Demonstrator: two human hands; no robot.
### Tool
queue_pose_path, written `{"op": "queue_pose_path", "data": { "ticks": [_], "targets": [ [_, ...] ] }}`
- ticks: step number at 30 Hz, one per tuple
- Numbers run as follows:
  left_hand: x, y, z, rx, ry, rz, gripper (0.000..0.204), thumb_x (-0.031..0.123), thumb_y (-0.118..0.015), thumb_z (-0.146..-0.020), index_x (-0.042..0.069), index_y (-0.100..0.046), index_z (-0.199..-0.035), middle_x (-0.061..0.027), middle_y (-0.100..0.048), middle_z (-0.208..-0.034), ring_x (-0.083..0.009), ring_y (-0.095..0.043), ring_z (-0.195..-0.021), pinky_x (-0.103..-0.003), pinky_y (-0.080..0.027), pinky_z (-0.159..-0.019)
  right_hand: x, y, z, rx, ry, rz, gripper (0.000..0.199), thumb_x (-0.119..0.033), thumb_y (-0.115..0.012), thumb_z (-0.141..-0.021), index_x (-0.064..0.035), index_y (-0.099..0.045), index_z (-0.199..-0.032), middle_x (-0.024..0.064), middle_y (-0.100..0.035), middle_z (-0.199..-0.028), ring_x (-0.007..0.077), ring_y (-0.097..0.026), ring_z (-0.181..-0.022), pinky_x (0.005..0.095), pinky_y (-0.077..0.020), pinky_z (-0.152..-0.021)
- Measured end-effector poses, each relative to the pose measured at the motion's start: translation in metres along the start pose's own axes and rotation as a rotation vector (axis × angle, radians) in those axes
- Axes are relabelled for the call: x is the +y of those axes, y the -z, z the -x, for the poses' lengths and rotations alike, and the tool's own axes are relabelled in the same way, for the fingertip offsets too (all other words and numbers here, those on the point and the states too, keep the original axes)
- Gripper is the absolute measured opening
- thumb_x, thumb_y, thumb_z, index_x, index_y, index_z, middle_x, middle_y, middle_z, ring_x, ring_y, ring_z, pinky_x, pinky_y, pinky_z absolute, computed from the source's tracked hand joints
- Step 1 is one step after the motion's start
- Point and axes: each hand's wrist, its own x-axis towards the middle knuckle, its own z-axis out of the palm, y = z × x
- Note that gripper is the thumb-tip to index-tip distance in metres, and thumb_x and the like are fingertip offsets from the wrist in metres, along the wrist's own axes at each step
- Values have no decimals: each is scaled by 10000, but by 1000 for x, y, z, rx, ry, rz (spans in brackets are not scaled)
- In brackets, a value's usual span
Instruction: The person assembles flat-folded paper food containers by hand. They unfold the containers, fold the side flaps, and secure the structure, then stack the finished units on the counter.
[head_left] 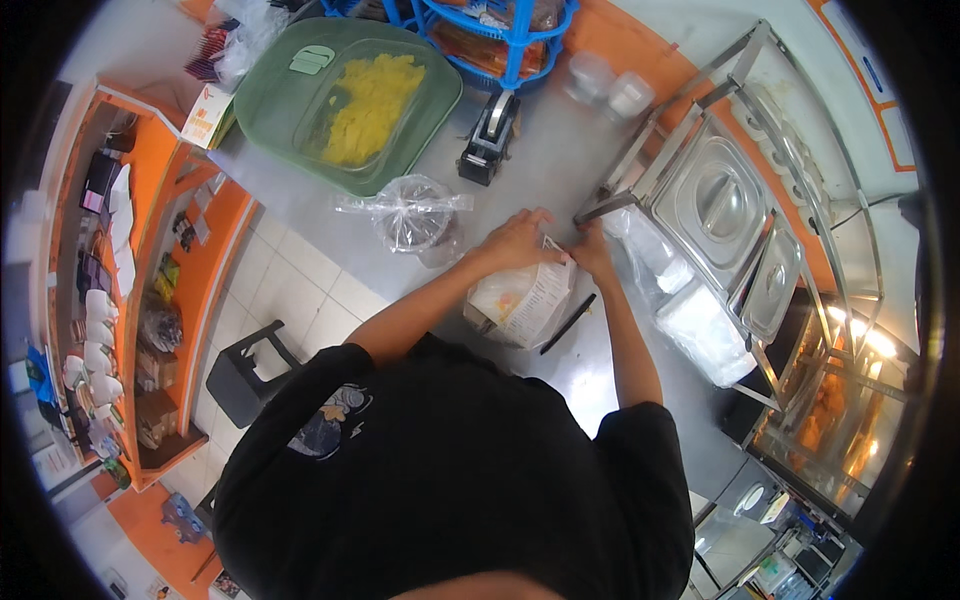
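Note:
On the steel counter in front of me stands a pale, see-through bag [487,302] with something inside that I cannot make out. A printed paper slip [540,307] lies against its side. The fingers of my left hand [513,243] are closed on the bag's top edge. At the other side of that edge, my right hand [591,252] is also closed on it, its fingertips partly hidden. Just right of the bag lies a black pen [568,323]. To the left sits a knotted clear plastic bag [412,215] around a round tub.
A black tape dispenser [489,140] stands beyond my hands. A green lidded container [270,95] with yellow pieces is far left, near a blue basket rack [520,45]. Lidded steel pans [715,195] in a metal frame and white wrapped packs [705,335] border the right.

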Motion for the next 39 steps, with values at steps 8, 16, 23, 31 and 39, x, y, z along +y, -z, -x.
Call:
{"op": "queue_pose_path", "data": {
  "ticks": [8, 16, 23, 31, 39],
  "targets": [
    [36, 62, 132, 40, 196, 32, 470, 328, -660, -865, 81, -516, -1238, -158, -632, -1036, -276, -633, -939, -361, -497, -803, -69, 43, 84, 78, 21, -532, 378, -125, -778, -722, -64, -628, -1063, 5, -472, -758, 111, -470, -673, 232, -402, -604],
    [86, 32, 145, 377, -441, 331, 288, 104, -689, -838, 58, -582, -1101, -66, -612, -885, -155, -585, -799, -296, -464, -724, -123, 16, 133, -48, 430, -115, 181, -74, -635, -841, -8, -660, -1007, 81, -578, -715, 159, -530, -623, 308, -434, -583],
    [15, 71, 159, 1318, 163, -69, 841, 353, -824, -682, 87, -387, -1350, -143, -495, -1223, -281, -433, -1226, -401, -306, -1041, -106, 20, 159, -103, 237, -612, 126, -96, -547, -930, -3, -631, -916, 47, -604, -733, 72, -491, -524, 234, -363, -446],
    [4, 96, 87, 856, -146, -604, 432, 363, -628, -846, 105, -560, -1186, -117, -584, -1197, -297, -404, -1315, -469, -329, -1052, -138, 22, 181, -83, 271, -712, 103, -65, -535, -922, 9, -600, -894, 39, -587, -771, 57, -454, -506, 213, -331, -432],
    [-23, 121, 106, 989, -223, 824, 219, 237, -487, -983, 63, -559, -871, 8, -557, -790, -115, -565, -773, -263, -469, -750, -189, 12, 212, 58, 69, -947, 184, -209, -658, -856, -58, -553, -873, -44, -426, -651, 32, -316, -455, 179, -218, -385]
  ]
}}
